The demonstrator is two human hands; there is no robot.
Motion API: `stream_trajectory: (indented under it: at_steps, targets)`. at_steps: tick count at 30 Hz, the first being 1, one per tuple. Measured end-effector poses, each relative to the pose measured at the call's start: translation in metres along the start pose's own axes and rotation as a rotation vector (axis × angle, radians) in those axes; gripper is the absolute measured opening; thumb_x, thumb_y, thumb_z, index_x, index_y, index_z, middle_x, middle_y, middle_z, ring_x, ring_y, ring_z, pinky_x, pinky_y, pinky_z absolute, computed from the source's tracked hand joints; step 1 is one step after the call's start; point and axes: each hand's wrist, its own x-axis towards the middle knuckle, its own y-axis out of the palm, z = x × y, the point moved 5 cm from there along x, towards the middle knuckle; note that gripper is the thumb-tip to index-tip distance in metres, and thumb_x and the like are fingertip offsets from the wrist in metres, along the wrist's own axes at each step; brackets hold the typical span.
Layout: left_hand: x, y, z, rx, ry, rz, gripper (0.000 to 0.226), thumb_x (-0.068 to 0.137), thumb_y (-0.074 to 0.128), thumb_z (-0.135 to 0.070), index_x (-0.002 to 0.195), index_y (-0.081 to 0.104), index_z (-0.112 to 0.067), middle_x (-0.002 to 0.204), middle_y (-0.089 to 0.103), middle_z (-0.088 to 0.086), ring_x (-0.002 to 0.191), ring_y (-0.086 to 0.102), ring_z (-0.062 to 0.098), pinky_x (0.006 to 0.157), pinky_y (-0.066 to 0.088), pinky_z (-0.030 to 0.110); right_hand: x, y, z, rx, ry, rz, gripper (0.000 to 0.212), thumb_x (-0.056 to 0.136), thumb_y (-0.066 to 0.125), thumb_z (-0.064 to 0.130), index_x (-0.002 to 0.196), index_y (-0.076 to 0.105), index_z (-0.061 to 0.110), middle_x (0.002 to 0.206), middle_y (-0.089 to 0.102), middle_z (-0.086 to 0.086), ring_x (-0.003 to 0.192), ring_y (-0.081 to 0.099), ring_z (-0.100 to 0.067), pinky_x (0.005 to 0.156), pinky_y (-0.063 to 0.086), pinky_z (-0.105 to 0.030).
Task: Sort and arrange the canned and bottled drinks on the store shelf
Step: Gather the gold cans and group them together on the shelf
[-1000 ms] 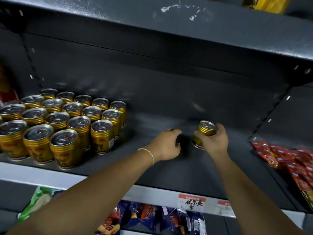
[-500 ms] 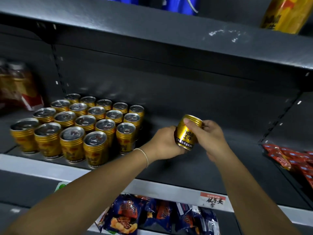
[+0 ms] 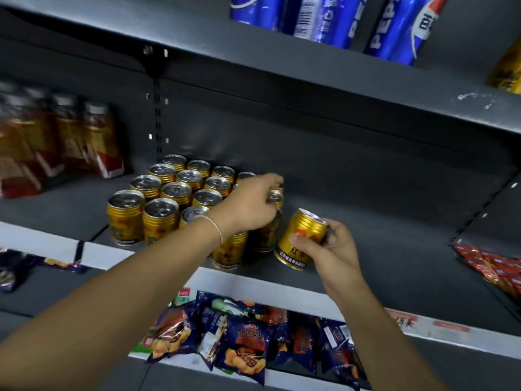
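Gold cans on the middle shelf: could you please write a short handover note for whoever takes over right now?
Left hand: grips the top of the edge can, upright at the right side of the block of gold cans.
Right hand: holds a tilted can just right of the block; whether its base touches the shelf is unclear.
Done: most cans stand upright in rows.
Left: stand the tilted can beside the block, probably at the front right, then square up that row.

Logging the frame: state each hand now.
Left hand: grips the top of a standing can.
Right hand: holds a tilted gold can.
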Motion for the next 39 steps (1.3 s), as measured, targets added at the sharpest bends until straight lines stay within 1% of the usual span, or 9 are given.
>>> stream_trajectory:
  at_steps: [4, 7, 13, 18, 22, 28, 31, 35, 39]
  targets:
    - [-0.017, -0.016, 0.021, 0.389, 0.131, 0.087, 0.037, 0.092, 0.055, -0.023, 0.127, 0.061, -0.013, 0.127, 0.061, 0.008, 0.118, 0.055, 0.027, 0.098, 0.047, 0.036, -0.019, 0.027, -0.024, -0.056, -0.026, -0.023, 0.067, 0.062, 0.091, 0.0, 0.114, 0.054, 0.021, 0.106, 0.074, 0.0, 0.096, 0.072, -0.015, 0.081, 0.058, -0.035]
    - [-0.029, -0.016, 0.035, 0.483, 0.145, 0.174, 0.04, 0.098, 0.048, -0.035, 0.13, 0.059, -0.014, 0.131, 0.059, 0.006, 0.119, 0.054, 0.025, 0.098, 0.047, 0.039, -0.028, 0.045, -0.034, -0.115, -0.054, -0.031, 0.072, 0.061, 0.092, 0.001, 0.114, 0.053, 0.028, 0.112, 0.071, 0.003, 0.098, 0.071, -0.01, 0.082, 0.058, -0.029]
    - [-0.039, -0.014, 0.051, 0.458, 0.106, 0.208, 0.049, 0.1, 0.038, -0.049, 0.137, 0.05, -0.02, 0.14, 0.053, 0.003, 0.127, 0.047, 0.024, 0.099, 0.041, 0.038, -0.031, 0.063, -0.04, -0.181, -0.103, -0.03, 0.073, 0.062, 0.089, -0.006, 0.113, 0.052, 0.031, 0.114, 0.068, 0.005, 0.101, 0.068, -0.006, 0.083, 0.057, -0.026]
    - [-0.039, -0.008, 0.051, 0.522, 0.128, 0.211, 0.064, 0.096, 0.03, -0.063, 0.143, 0.045, -0.022, 0.149, 0.043, 0.001, 0.137, 0.038, 0.024, 0.111, 0.031, 0.042, -0.032, 0.062, -0.048, -0.202, -0.113, -0.026, 0.072, 0.064, 0.087, -0.006, 0.114, 0.053, 0.033, 0.117, 0.066, 0.006, 0.103, 0.067, -0.004, 0.083, 0.056, -0.02]
    - [-0.037, -0.004, 0.054, 0.516, 0.106, 0.193, 0.065, 0.096, 0.029, -0.064, 0.145, 0.042, -0.024, 0.152, 0.039, 0.0, 0.14, 0.032, 0.024, 0.113, 0.027, 0.042, -0.03, 0.059, -0.05, -0.241, -0.115, -0.011, 0.072, 0.065, 0.09, 0.001, 0.116, 0.054, 0.037, 0.117, 0.067, 0.01, 0.105, 0.066, -0.004, 0.083, 0.055, -0.018]
    - [-0.034, -0.005, 0.057, 0.476, 0.099, 0.184, 0.064, 0.094, 0.035, -0.064, 0.143, 0.046, -0.024, 0.15, 0.042, -0.001, 0.138, 0.036, 0.021, 0.111, 0.032, 0.041, -0.022, 0.059, -0.051, -0.297, -0.12, 0.03, 0.073, 0.066, 0.091, 0.007, 0.117, 0.05, 0.04, 0.118, 0.065, 0.011, 0.106, 0.065, -0.002, 0.085, 0.054, -0.018]
    - [-0.033, -0.004, 0.058, 0.463, 0.079, 0.198, 0.065, 0.093, 0.035, -0.065, 0.145, 0.042, -0.026, 0.152, 0.038, -0.002, 0.14, 0.033, 0.02, 0.112, 0.033, 0.043, -0.022, 0.057, -0.049, -0.33, -0.116, 0.05, 0.072, 0.065, 0.092, 0.015, 0.115, 0.05, 0.045, 0.118, 0.064, 0.013, 0.107, 0.064, -0.004, 0.09, 0.056, -0.025]
    - [-0.032, -0.005, 0.061, 0.424, 0.053, 0.192, 0.068, 0.092, 0.038, -0.067, 0.148, 0.037, -0.028, 0.155, 0.035, -0.003, 0.141, 0.031, 0.02, 0.113, 0.033, 0.045, -0.022, 0.059, -0.043, -0.319, -0.103, 0.057, 0.071, 0.058, 0.089, 0.045, 0.117, 0.05, 0.052, 0.123, 0.061, 0.012, 0.11, 0.062, -0.006, 0.096, 0.055, -0.038]
    - [-0.031, -0.008, 0.059, 0.37, 0.055, 0.205, 0.06, 0.094, 0.045, -0.059, 0.144, 0.045, -0.024, 0.148, 0.044, -0.002, 0.136, 0.039, 0.018, 0.111, 0.037, 0.042, -0.015, 0.063, -0.025, -0.362, -0.167, 0.016, 0.07, 0.065, 0.076, 0.062, 0.128, 0.051, 0.042, 0.131, 0.055, 0.01, 0.12, 0.055, -0.01, 0.1, 0.051, -0.044]
